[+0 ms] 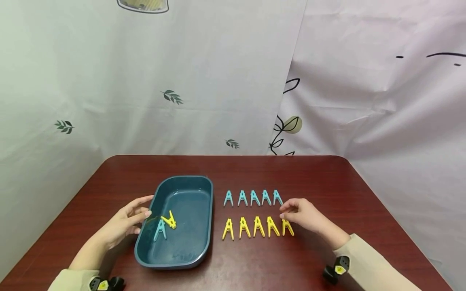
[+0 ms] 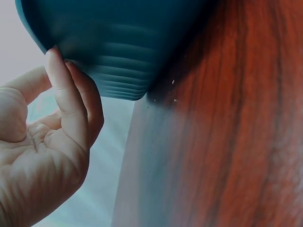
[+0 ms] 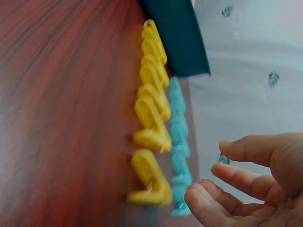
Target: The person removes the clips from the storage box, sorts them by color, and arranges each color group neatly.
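A dark teal tray (image 1: pixel 191 210) sits on the red-brown table (image 1: pixel 327 178) and holds one cyan clip (image 1: pixel 160 229) and one yellow clip (image 1: pixel 169 220). My left hand (image 1: pixel 140 208) touches the tray's left rim with straight fingers and holds nothing; the left wrist view shows those fingertips (image 2: pixel 53 59) against the tray's outer wall (image 2: pixel 118 42). To the right of the tray lie a row of several cyan clips (image 1: pixel 253 198) and a row of several yellow clips (image 1: pixel 255 227). My right hand (image 1: pixel 296 212) hovers at the rows' right end, relaxed and empty (image 3: pixel 246 184), beside the last yellow clip (image 1: pixel 287 227).
A white cloth printed with leaves (image 1: pixel 171 97) hangs behind the table. Bare tabletop lies on the right (image 1: pixel 364 210) and behind the tray. Black wrist devices (image 1: pixel 336 268) sit on both sleeves near the front edge.
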A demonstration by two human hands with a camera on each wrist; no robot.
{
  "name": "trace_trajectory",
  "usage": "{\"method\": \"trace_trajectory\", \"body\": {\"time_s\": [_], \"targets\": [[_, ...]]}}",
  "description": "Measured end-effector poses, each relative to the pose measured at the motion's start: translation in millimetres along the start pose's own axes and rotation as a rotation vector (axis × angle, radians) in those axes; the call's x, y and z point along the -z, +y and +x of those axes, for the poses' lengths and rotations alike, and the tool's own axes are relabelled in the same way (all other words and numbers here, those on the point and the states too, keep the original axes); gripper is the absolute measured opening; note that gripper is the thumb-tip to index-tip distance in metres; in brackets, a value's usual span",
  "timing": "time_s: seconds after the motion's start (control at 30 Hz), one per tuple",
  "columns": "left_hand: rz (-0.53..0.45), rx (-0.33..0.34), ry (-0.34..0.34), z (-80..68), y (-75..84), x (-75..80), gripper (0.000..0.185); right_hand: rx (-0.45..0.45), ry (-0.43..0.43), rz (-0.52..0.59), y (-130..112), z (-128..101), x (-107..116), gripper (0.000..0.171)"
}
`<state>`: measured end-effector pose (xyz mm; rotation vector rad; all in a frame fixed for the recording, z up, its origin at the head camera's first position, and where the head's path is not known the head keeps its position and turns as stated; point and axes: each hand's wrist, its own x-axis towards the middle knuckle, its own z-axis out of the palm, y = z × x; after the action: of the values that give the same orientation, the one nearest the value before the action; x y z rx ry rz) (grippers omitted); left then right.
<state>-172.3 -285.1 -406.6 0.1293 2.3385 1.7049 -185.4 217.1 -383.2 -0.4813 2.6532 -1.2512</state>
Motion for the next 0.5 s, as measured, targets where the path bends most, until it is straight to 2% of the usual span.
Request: {"method": "trace_trajectory", "body": {"time_s": [0.27, 0.5], "targets": [[-0.013, -0.022, -0.012, -0.5, 0.1, 1.0, 0.059, 0.085, -0.037, -0.027, -43, 12, -10, 0.024], [-0.047, -0.041, -0.029, -1.3, -3.1, 1.6, 0.058, 0.117, -0.018, -0.046, -78, 30, -26, 0.018]]}}
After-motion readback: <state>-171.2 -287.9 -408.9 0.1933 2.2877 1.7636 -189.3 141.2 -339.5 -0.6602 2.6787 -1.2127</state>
